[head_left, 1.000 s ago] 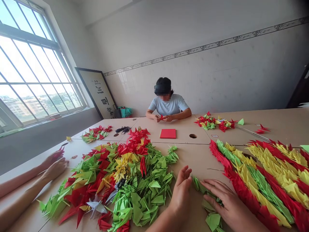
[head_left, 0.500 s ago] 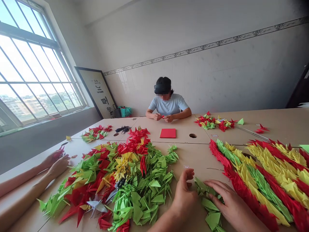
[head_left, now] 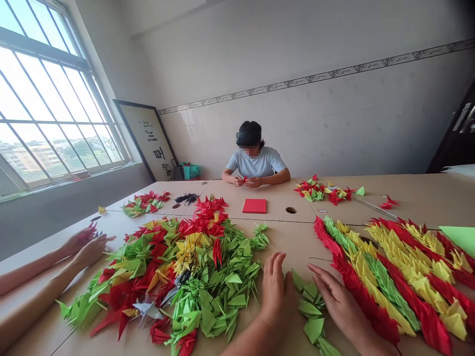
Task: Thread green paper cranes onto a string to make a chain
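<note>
A short row of green folded paper cranes (head_left: 312,309) lies on the table between my two hands. To its left, my left hand (head_left: 275,287) is raised on edge with fingers stretched upward and nothing in it. My right hand (head_left: 339,301) stands along the right side of the row, fingers straight and the palm turned toward it; whether it touches the paper I cannot tell. Left of my hands spreads a big heap of green paper cranes (head_left: 211,301), mixed with red paper cranes (head_left: 139,287) and some yellow ones. Long red, yellow and green crane strings (head_left: 393,277) lie side by side to the right.
A co-worker's hands (head_left: 87,244) are at the left table edge. Across the table (head_left: 285,242) another person (head_left: 256,160) folds something red. Red paper (head_left: 254,205), black cords (head_left: 186,199) and smaller crane piles (head_left: 146,203) lie toward the far side. A metal rod (head_left: 374,207) is at right.
My hands have drawn apart from the green row, and the fingers of my right hand have straightened and lifted off it. The view has turned slightly right.
</note>
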`<state>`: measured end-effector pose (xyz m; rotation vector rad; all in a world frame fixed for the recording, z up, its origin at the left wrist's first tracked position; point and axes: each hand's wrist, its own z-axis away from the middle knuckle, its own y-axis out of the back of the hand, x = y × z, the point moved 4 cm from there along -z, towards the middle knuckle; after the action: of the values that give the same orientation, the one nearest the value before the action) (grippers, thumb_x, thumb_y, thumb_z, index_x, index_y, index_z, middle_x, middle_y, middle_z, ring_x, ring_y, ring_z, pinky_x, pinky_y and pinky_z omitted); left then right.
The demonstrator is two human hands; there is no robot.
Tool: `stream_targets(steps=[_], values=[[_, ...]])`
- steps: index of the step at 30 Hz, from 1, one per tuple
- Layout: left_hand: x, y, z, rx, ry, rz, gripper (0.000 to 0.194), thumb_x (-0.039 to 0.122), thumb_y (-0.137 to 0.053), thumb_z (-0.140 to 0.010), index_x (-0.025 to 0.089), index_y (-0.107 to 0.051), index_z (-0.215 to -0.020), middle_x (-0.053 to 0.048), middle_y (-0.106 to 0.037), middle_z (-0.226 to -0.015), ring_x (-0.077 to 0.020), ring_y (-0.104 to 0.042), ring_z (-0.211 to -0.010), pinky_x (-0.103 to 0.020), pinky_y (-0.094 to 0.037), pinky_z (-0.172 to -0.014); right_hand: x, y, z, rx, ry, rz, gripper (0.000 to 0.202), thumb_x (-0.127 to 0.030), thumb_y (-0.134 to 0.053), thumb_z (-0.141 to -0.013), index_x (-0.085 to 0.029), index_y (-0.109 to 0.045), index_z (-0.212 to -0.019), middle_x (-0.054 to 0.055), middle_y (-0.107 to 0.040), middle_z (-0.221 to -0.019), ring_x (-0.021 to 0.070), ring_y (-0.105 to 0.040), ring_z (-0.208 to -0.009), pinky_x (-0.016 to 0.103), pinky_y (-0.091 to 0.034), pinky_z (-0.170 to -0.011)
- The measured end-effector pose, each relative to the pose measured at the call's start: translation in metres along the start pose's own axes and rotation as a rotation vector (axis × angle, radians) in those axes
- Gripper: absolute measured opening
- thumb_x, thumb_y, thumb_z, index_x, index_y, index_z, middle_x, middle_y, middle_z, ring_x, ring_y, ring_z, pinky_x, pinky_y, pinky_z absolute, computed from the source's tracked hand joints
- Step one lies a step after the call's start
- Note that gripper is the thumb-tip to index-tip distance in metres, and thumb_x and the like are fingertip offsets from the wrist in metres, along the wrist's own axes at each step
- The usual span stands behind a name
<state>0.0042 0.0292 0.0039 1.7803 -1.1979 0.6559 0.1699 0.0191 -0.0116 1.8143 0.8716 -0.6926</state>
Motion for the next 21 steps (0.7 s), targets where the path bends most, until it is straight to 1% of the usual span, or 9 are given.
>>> stream_targets(steps=[3,7,10,12,14,16,18,19,21], values=[[0.004,0.003,0.001,0.046,-0.046,-0.043,0.039,0.006,-0.04,-0.079,0.018,-0.052,-0.114,-0.01,-0.056,-0.119,-0.0221,-0.045,-0.117,-0.044,-0.036,-0.101,-0.001,0.0,0.002,0.018,-0.024,-0.044,0.043,-0.045,-0.04,-0.083,-0.017,-0.062,-0.108,0.012,-0.066,-0.113,0.0257,-0.058,-0.109,0.04,-0.049,-0.09],[0.016,0.008,0.005,0.043,-0.126,-0.094,0.037,0.007,-0.038,-0.081,0.018,-0.052,-0.114,-0.011,-0.057,-0.119,-0.0223,-0.045,-0.119,-0.045,-0.036,-0.102,-0.001,0.001,0.003,0.04,-0.067,-0.102,0.043,-0.048,-0.041,-0.08,-0.019,-0.062,-0.105,0.013,-0.066,-0.113,0.0257,-0.058,-0.109,0.041,-0.049,-0.09],[0.023,0.009,0.012,-0.012,-0.149,-0.119,0.036,0.011,-0.042,-0.081,0.017,-0.052,-0.116,-0.012,-0.057,-0.121,-0.0238,-0.046,-0.119,-0.046,-0.036,-0.102,-0.003,0.003,0.007,0.03,-0.103,-0.137,0.047,-0.051,-0.046,-0.075,-0.018,-0.063,-0.103,0.014,-0.066,-0.113,0.0275,-0.06,-0.107,0.042,-0.049,-0.09],[0.024,0.009,0.021,-0.095,-0.141,-0.134,0.039,0.016,-0.046,-0.081,0.016,-0.051,-0.12,-0.013,-0.054,-0.126,-0.026,-0.044,-0.121,-0.048,-0.034,-0.104,-0.005,0.006,0.014,0.025,-0.13,-0.158,0.049,-0.053,-0.048,-0.074,-0.018,-0.063,-0.104,0.013,-0.066,-0.114,0.028,-0.058,-0.109,0.041,-0.048,-0.091],[0.025,0.011,0.036,-0.186,-0.12,-0.136,0.043,0.022,-0.049,-0.081,0.015,-0.048,-0.124,-0.014,-0.05,-0.13,-0.0284,-0.04,-0.125,-0.049,-0.032,-0.105,-0.004,0.012,0.027,0.02,-0.158,-0.179,0.048,-0.053,-0.047,-0.075,-0.02,-0.063,-0.107,0.01,-0.065,-0.116,0.026,-0.055,-0.113,0.038,-0.047,-0.093],[0.026,0.015,0.055,-0.263,-0.079,-0.116,0.048,0.03,-0.05,-0.082,0.014,-0.046,-0.127,-0.016,-0.047,-0.133,-0.0297,-0.036,-0.128,-0.048,-0.031,-0.106,-0.001,0.019,0.046,0.016,-0.181,-0.197,0.047,-0.052,-0.045,-0.079,-0.022,-0.061,-0.112,0.007,-0.062,-0.121,0.0236,-0.053,-0.116,0.034,-0.047,-0.093],[0.026,0.023,0.072,-0.297,-0.008,-0.078,0.052,0.037,-0.049,-0.083,0.013,-0.044,-0.129,-0.016,-0.044,-0.136,-0.0298,-0.033,-0.13,-0.046,-0.031,-0.107,0.003,0.028,0.069,0.001,-0.195,-0.217,0.05,-0.051,-0.04,-0.082,-0.021,-0.059,-0.116,0.007,-0.061,-0.123,0.0228,-0.053,-0.115,0.031,-0.049,-0.091],[0.027,0.026,0.079,-0.312,0.034,-0.056,0.053,0.038,-0.05,-0.082,0.013,-0.044,-0.128,-0.016,-0.044,-0.135,-0.0296,-0.035,-0.129,-0.044,-0.032,-0.106,0.004,0.032,0.081,-0.004,-0.185,-0.209,0.049,-0.051,-0.04,-0.083,-0.021,-0.06,-0.116,0.007,-0.062,-0.122,0.0227,-0.055,-0.114,0.029,-0.05,-0.089],[0.028,0.033,0.088,-0.321,0.11,-0.017,0.054,0.036,-0.053,-0.081,0.012,-0.045,-0.128,-0.017,-0.045,-0.135,-0.0284,-0.038,-0.127,-0.041,-0.033,-0.106,0.005,0.039,0.104,-0.037,-0.113,-0.124,0.046,-0.048,-0.042,-0.083,-0.022,-0.061,-0.116,0.005,-0.064,-0.119,0.0229,-0.057,-0.11,0.028,-0.052,-0.086]])
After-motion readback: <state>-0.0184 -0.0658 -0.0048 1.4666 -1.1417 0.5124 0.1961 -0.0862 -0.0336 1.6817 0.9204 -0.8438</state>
